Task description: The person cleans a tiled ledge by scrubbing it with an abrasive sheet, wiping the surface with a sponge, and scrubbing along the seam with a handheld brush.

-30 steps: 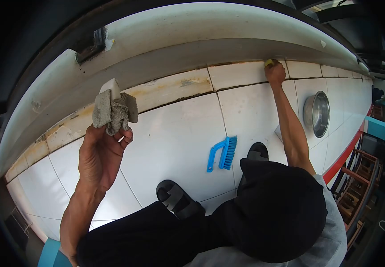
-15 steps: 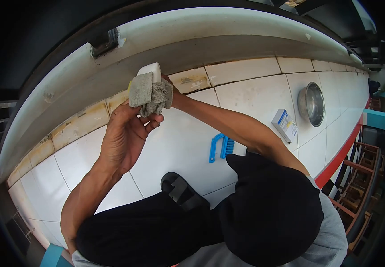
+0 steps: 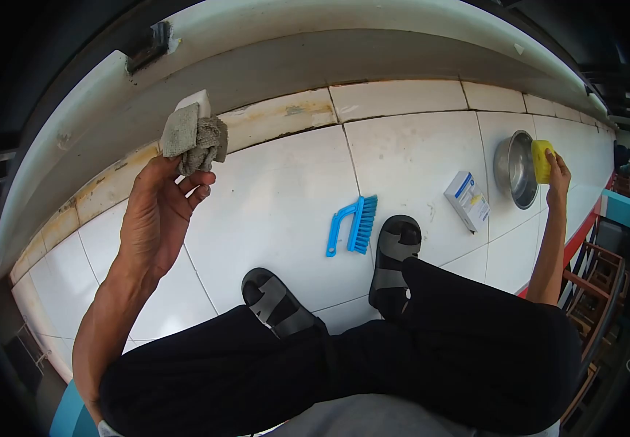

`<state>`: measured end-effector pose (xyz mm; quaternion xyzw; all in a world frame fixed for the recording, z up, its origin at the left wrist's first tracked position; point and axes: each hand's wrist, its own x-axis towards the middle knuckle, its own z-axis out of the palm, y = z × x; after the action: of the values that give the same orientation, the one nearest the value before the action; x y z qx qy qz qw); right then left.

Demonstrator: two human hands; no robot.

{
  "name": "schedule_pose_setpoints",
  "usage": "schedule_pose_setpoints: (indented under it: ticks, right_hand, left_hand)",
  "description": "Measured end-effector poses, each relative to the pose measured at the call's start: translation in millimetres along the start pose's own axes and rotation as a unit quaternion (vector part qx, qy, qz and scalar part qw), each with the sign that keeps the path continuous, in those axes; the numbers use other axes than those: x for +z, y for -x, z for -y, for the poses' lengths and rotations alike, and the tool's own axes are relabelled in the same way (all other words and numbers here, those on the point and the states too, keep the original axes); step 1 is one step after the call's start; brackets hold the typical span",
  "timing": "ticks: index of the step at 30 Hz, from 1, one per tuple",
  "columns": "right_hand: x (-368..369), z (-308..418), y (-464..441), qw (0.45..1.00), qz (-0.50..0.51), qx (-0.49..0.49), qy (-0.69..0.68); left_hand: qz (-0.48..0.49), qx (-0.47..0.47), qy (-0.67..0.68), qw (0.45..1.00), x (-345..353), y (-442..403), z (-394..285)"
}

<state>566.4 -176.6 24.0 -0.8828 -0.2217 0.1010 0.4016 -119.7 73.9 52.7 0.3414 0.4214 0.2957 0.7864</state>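
My left hand (image 3: 163, 207) is closed on a folded grey cloth (image 3: 197, 138), with a white block (image 3: 197, 102) sticking out of its top, near the stained tile edging. Far to the right, my right hand (image 3: 559, 175) holds a yellow sponge (image 3: 542, 162) upright at the rim of a metal bowl (image 3: 504, 171). A blue brush (image 3: 361, 224) lies on the white tiles between my two hands. Left of the bowl is a small white and blue box (image 3: 468, 202).
A pale curved wall (image 3: 293, 58) runs along the far side of the tiled floor (image 3: 278, 211). My sandalled feet rest below the brush. Brown wooden furniture (image 3: 593, 291) stands beyond a red edge at the right.
My right hand has swung from beside the cloth over to the bowl, with the yellow sponge in it. My left hand has shifted left, still holding the cloth. My head has moved out of view.
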Motion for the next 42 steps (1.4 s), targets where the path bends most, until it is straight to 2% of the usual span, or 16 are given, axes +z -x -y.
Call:
schedule_pose_setpoints:
  ticks: [3, 5, 7, 8, 10, 11, 13, 15, 16, 19, 21, 24, 36, 38, 40, 42]
  right_hand:
    - [-6.2, -86.7, -41.1, 0.998, -0.041, 0.052, -0.007]
    - [8.8, -97.3, -41.1, 0.996, -0.051, 0.063, 0.036]
    - [34.0, -75.9, -20.0, 0.915, -0.2, -0.038, 0.349]
    - [49.9, -53.2, 0.5, 0.874, -0.229, -0.22, 0.367]
    - [100.7, 26.1, 80.0, 0.958, -0.064, -0.242, 0.143]
    - [126.6, 65.8, 127.1, 0.965, 0.057, -0.229, 0.115]
    - [165.8, 98.9, 213.2, 0.902, 0.288, -0.3, 0.116]
    - [202.4, 89.6, 276.3, 0.77, 0.34, -0.527, 0.118]
    - [218.8, 82.9, 302.1, 0.737, 0.334, -0.579, 0.102]
    - [244.8, 71.3, 354.3, 0.702, 0.403, -0.568, 0.148]
    - [259.1, 62.7, 372.5, 0.681, 0.441, -0.497, 0.307]
    - [268.0, 56.5, 379.1, 0.709, 0.375, -0.51, 0.311]
    - [264.1, 48.9, 308.1, 0.781, 0.304, -0.469, 0.278]
    - [256.7, 67.5, 287.2, 0.85, 0.254, -0.449, 0.108]
    - [220.6, 97.8, 244.7, 0.92, 0.273, -0.281, 0.013]
    - [194.9, 101.1, 188.7, 0.947, 0.139, -0.289, 0.021]
  left_hand:
    - [-0.021, 0.015, -0.009, 1.0, 5.9, -6.8, -2.8]
    - [-0.045, 0.039, -0.023, 0.998, 12.5, -10.9, -5.6]
    - [-0.045, 0.031, -0.039, 0.998, 11.7, -14.8, -2.1]
    - [-0.038, 0.017, -0.054, 0.998, 12.9, -16.1, 1.7]
    - [-0.039, -0.014, -0.072, 0.997, 12.8, -17.3, 12.6]
    - [-0.028, -0.04, -0.076, 0.996, 11.2, -19.7, 18.8]
    - [-0.018, -0.071, -0.082, 0.994, 9.3, -22.5, 29.9]
    - [-0.019, -0.072, -0.1, 0.992, 10.0, -29.3, 36.3]
    - [-0.013, -0.071, -0.101, 0.992, 12.4, -31.4, 36.4]
    - [-0.005, -0.078, -0.115, 0.99, 21.9, -34.9, 38.1]
    - [-0.003, -0.08, -0.127, 0.989, 24.8, -34.2, 38.6]
    - [-0.009, -0.086, -0.13, 0.988, 25.2, -33.5, 37.9]
    - [-0.011, -0.091, -0.127, 0.988, 27.4, -27.7, 35.9]
    - [-0.007, -0.084, -0.125, 0.989, 27.5, -29.9, 33.3]
    - [-0.022, -0.073, -0.121, 0.99, 27.7, -26.9, 31.6]
    - [-0.026, -0.069, -0.121, 0.99, 27.6, -25.7, 31.2]
